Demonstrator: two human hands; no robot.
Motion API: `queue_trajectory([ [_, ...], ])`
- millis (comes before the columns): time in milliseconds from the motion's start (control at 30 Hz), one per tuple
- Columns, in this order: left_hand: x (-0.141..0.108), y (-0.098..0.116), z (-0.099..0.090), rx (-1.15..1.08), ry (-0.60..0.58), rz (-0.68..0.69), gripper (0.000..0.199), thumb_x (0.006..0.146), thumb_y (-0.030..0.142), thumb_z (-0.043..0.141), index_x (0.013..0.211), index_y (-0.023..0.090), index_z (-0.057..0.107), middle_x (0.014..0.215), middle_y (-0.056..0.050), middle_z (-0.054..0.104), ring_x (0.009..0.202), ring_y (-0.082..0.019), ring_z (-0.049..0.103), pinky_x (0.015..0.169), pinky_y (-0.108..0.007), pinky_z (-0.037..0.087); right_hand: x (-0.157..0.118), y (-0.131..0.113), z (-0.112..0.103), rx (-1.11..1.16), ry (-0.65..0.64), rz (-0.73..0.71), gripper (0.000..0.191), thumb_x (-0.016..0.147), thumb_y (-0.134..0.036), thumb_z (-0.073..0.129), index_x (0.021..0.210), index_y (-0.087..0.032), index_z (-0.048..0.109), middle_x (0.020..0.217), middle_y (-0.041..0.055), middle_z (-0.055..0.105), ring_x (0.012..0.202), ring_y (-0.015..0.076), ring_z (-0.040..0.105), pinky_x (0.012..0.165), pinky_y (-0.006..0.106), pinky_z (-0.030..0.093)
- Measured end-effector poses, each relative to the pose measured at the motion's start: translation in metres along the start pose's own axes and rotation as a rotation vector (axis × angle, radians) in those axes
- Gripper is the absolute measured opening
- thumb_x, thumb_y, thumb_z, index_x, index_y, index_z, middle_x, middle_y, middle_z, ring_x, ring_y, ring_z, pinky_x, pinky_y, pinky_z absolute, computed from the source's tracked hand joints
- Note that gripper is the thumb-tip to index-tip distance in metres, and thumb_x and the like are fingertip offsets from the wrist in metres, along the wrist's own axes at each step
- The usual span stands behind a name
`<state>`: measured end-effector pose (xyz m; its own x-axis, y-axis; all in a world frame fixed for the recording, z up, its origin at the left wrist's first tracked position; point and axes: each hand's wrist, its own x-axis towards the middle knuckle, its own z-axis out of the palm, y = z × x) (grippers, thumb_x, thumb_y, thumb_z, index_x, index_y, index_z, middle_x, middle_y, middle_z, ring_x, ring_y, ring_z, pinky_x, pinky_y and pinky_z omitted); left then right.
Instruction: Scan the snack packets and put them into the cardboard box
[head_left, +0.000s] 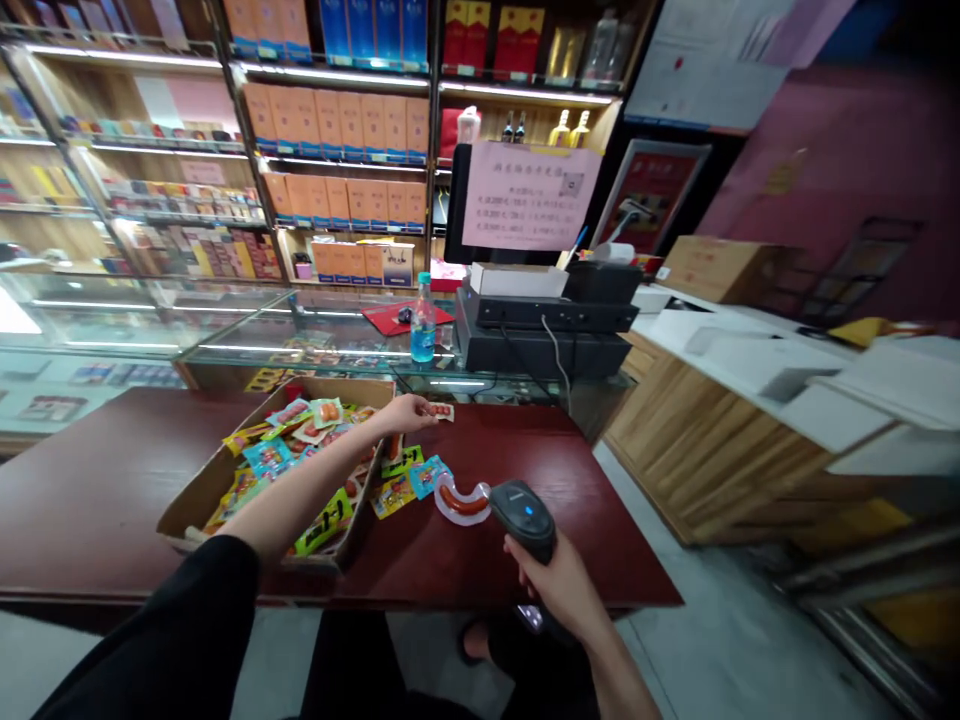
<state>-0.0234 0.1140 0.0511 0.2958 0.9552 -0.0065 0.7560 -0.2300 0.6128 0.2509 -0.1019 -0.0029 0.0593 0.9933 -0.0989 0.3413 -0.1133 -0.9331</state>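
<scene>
My right hand (561, 582) is wrapped around the handle of a dark barcode scanner (521, 512), which has a small blue light on top. The scanner's head faces left, close to a curved sausage in clear packaging (463, 502) on the table. My left hand (405, 416) reaches past a cardboard box (174, 510) full of snack packets, its fingers pinched at the edge of a small snack packet (443, 411) with reddish pieces. Between box and sausage lie a blue packet (429, 476), a yellow packet (393, 495) and a green-black packet (403, 461).
The dark red table (517, 450) has its right corner beside a grey floor. Behind it is a glass counter (322, 320) with a blue drink bottle (423, 325) and a monitor bearing a pink sign (529, 200). Stocked shelves (337, 160) line the back; a wooden counter (705, 430) stands right.
</scene>
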Motion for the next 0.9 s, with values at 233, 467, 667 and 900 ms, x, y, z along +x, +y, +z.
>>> queue_trajectory([
  [233,0.047,-0.003,0.035,0.473,-0.155,0.003,0.057,0.075,0.038,0.067,0.129,0.021,0.059,0.117,-0.012,0.066,0.106,-0.027,0.063,0.087,-0.03,0.048,0.009,0.013,-0.009,-0.003,0.037,0.094,0.035,0.078,-0.049,0.064,0.089,-0.016,0.057,0.052,-0.0026,0.059,0.04,0.0127,0.052,0.038,0.022,0.042],
  [467,0.063,-0.017,0.054,0.644,-0.133,0.021,0.061,0.081,0.042,0.061,0.138,0.025,0.048,0.129,-0.015,0.058,0.117,-0.032,0.057,0.095,-0.041,0.045,0.009,0.018,-0.012,-0.017,0.022,0.135,0.034,0.079,-0.048,0.063,0.09,-0.016,0.057,0.05,-0.0031,0.058,0.039,0.012,0.05,0.038,0.022,0.041],
  [667,0.05,-0.008,0.051,0.662,-0.097,0.079,0.04,0.084,0.02,0.053,0.123,0.019,0.061,0.11,-0.015,0.068,0.105,-0.028,0.064,0.089,-0.036,0.047,0.003,0.011,-0.01,-0.03,0.019,0.075,0.032,0.079,-0.046,0.064,0.09,-0.016,0.058,0.053,-0.0021,0.059,0.043,0.0133,0.055,0.041,0.022,0.043],
  [900,0.015,0.001,0.029,0.087,-0.101,-0.088,0.033,0.083,0.039,0.058,0.1,0.014,0.07,0.087,-0.007,0.072,0.084,-0.02,0.067,0.076,-0.026,0.052,-0.012,-0.005,-0.011,-0.054,0.048,-0.015,0.036,0.079,-0.049,0.064,0.091,-0.016,0.06,0.053,-0.0007,0.061,0.043,0.0143,0.055,0.043,0.023,0.044],
])
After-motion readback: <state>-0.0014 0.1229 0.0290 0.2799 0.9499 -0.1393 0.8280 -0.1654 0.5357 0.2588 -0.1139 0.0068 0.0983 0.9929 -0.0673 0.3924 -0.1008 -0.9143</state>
